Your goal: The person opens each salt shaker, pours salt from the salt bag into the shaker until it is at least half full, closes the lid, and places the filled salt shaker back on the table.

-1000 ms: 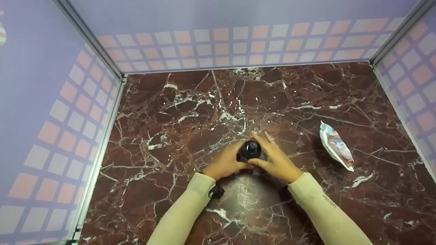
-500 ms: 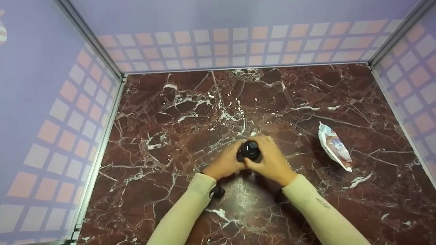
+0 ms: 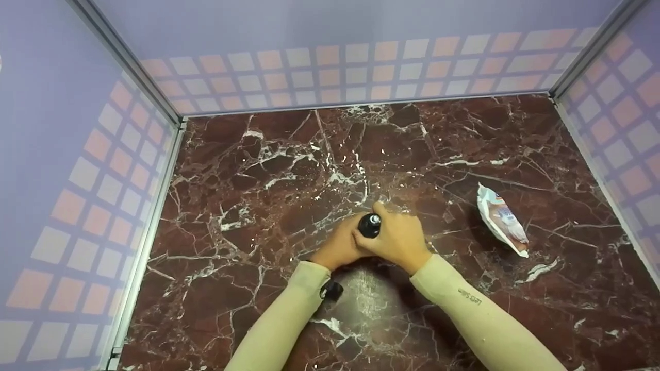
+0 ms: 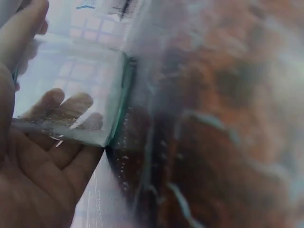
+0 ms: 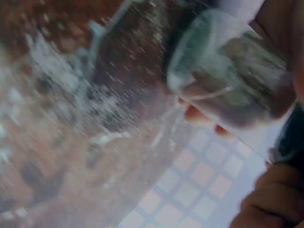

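The black-topped clear bottle [image 3: 369, 225] is between both hands, over the worktop [image 3: 206, 268]. The left hand's [image 3: 339, 243] grip holds its glass body; the right hand [image 3: 401, 240], fingers spread a second ago, now grasps the top. The packet [image 3: 504, 221] lies unmoved.

A dark red-brown marbled tabletop [image 3: 196, 309] with branching white veins spreads beneath lavender panels: a back wall [image 3: 330, 26] at 12 o'clock, a left wall [image 3: 46, 144] at 9 and a right wall [image 3: 634, 103] at 2. Pink and white squares pattern each panel, and grey metal strips [image 3: 127, 56] run up the corners at 11 and 1. Pale glare [image 3: 368, 299] shines on the marble towards 6 o'clock.
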`<state>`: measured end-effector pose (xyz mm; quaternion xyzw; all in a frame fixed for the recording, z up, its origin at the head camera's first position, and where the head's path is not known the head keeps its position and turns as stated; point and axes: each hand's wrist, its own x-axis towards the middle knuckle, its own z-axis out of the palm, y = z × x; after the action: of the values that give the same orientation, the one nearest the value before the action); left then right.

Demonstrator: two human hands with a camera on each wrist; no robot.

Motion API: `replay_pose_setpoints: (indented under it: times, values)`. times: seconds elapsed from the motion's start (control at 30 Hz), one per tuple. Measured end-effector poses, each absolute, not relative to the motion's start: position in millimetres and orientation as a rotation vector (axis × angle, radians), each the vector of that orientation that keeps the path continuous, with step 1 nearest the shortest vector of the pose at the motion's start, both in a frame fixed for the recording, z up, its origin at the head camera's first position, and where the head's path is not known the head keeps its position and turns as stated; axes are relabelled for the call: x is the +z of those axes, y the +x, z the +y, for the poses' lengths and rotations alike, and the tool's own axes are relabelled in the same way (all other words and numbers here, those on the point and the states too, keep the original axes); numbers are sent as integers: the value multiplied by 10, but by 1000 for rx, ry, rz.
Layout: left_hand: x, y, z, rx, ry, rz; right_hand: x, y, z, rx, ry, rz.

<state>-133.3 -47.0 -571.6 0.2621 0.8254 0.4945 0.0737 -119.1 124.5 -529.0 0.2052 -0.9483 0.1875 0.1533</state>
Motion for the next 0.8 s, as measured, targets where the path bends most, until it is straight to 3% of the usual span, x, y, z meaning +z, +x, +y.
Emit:
replay_pose_setpoints:
  times: [0.53, 0.8]
  values:
    - [-5678, -1466, -547, 1260, 949, 2401, -5377, -1306, 1374, 619, 955, -2546]
    - [-5666, -1365, -504, 1279, 840, 2546, -5428, -1247, 1291, 636, 795, -2521]
